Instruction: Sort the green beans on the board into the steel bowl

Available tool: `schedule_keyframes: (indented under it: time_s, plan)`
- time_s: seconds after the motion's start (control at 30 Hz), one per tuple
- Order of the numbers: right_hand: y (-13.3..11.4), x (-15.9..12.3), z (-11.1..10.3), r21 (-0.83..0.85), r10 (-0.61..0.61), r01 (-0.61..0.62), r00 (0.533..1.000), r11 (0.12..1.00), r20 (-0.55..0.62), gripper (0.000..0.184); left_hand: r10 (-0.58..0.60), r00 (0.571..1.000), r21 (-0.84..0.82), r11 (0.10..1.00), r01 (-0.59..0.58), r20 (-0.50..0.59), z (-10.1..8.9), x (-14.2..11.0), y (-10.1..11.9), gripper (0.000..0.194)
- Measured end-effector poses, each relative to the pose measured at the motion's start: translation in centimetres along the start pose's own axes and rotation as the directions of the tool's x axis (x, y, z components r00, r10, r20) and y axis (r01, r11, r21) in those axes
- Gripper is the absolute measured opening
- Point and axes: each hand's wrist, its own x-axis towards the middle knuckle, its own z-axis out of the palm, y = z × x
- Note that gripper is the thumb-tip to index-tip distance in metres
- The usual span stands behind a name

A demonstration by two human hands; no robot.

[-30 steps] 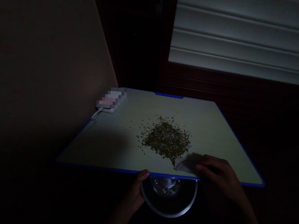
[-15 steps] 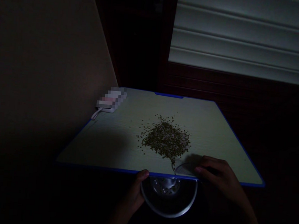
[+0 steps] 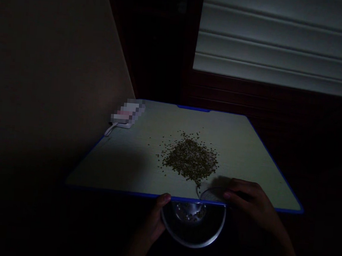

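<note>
A loose pile of small dark seeds or grains [image 3: 190,158] lies on the pale, blue-edged tabletop [image 3: 240,149], thinning to a short trail near the front edge. My right hand [image 3: 248,197] is closed in a pinch on a thin, see-through round disc [image 3: 213,194], which lies low against the board beside that trail. Below the front edge is a shiny metal bowl [image 3: 200,240], with some grains inside. My left hand [image 3: 157,217] grips the bowl's left side, its thumb resting on the blue edge; the other fingers are mostly hidden.
At the tabletop's back left corner sits a white box-like object [image 3: 127,114] with a strap, its top blurred out. A plain wall [image 3: 59,76] runs along the left. Behind stands dark wood with a pale slatted panel [image 3: 272,45]. The room is dim.
Grains at the tip of the trail by the front edge have gone from the board. The disc has shifted very slightly; both hands hold nearly the same places.
</note>
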Motion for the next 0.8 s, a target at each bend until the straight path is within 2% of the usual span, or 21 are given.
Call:
schedule_keyframes:
  time_s: [0.27,0.43,0.6,0.8]
  plan:
    - [0.05,0.06,0.12,0.01,0.004,-0.004,1.0,1.0,-0.024,0.024,-0.004,1.0,-0.009,1.0,0.004,-0.019,-0.06,0.13,-0.01,0.013]
    - [-0.04,0.04,0.06,0.003,0.003,-0.003,1.0,1.0,-0.008,0.025,-0.01,1.0,-0.018,1.0,0.01,0.016,-0.05,0.13,0.04,0.014]
    - [0.04,-0.01,0.12,0.0,-0.004,0.004,0.999,1.0,-0.049,0.025,-0.028,1.0,-0.001,1.0,0.028,0.005,-0.18,0.17,0.02,0.017]
    - [0.31,0.08,0.02,-0.001,-0.006,0.006,1.0,1.0,-0.003,0.024,-0.014,1.0,0.002,1.0,0.014,-0.01,0.07,0.1,0.02,0.016]
